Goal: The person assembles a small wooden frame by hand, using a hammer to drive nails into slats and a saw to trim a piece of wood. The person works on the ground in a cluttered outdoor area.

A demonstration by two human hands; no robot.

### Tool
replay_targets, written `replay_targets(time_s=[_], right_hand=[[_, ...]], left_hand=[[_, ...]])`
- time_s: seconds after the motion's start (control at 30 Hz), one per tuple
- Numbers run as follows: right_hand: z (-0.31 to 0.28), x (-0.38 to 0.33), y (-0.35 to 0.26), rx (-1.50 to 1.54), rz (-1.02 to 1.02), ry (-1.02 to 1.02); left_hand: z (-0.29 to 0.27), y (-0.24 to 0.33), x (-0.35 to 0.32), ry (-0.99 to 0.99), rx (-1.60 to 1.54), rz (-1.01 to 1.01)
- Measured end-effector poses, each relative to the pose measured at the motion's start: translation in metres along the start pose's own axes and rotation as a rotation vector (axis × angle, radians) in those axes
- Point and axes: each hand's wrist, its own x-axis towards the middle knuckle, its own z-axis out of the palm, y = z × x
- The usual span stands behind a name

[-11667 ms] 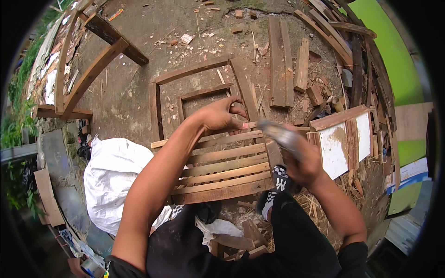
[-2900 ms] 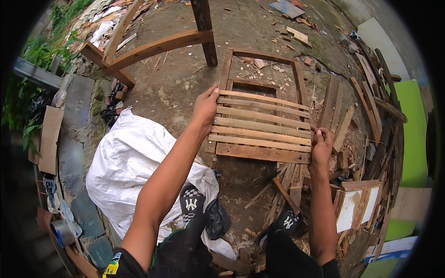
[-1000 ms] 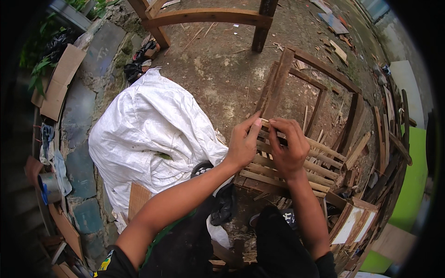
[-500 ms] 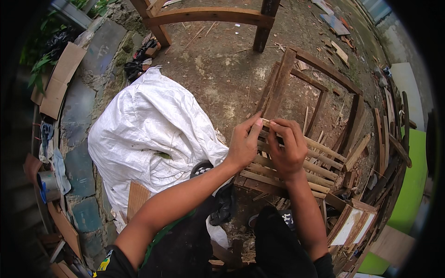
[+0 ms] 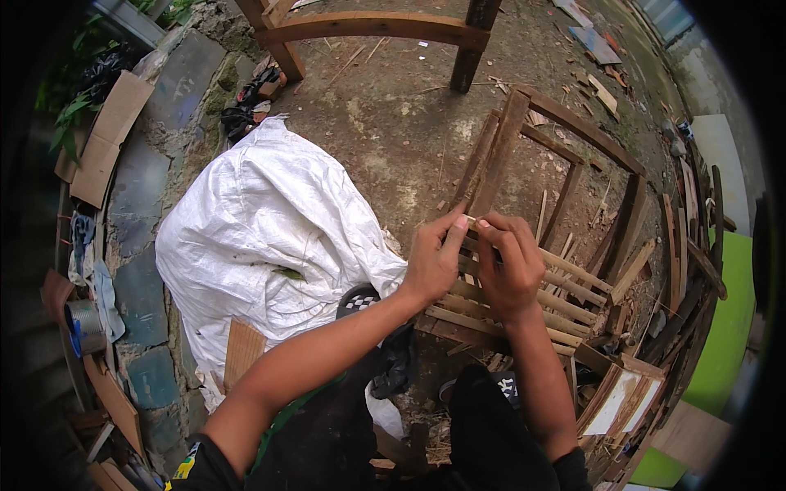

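Both hands meet over the left end of a dark wooden chair-like frame (image 5: 501, 147) with a row of pale slats (image 5: 566, 290). My left hand (image 5: 436, 255) is closed, its thumb and fingers pinching the end of a thin pale wooden strip (image 5: 471, 221). My right hand (image 5: 509, 260) is closed on the same strip just to the right, fingers bent around it. Only a short piece shows between the fingertips. Whether the strip is fastened to the frame I cannot tell.
A large white woven sack (image 5: 270, 221) lies left of my hands. Ahead stands another wooden frame (image 5: 372, 29). Wood scraps (image 5: 684, 245) and a green board (image 5: 725, 327) line the right side. A tin can (image 5: 85, 327) sits far left by a low block wall (image 5: 151, 380).
My hands keep their pinch on the strip and have shifted very slightly downward. The whole view has moved a little; nothing was let go.
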Motion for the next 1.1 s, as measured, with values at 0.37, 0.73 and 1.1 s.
replay_targets(time_s=[0.37,0.73,1.1], right_hand=[[0.0,0.002,0.003,-0.007,-0.079,-0.024],[0.001,-0.005,-0.001,0.008,-0.015,0.023],[0.001,-0.004,-0.001,0.005,-0.008,0.023]], left_hand=[[-0.001,0.002,0.002,-0.004,0.03,-0.011],[0.003,0.007,-0.008,0.082,0.142,0.069],[0.002,0.006,-0.005,0.074,0.159,0.074]])
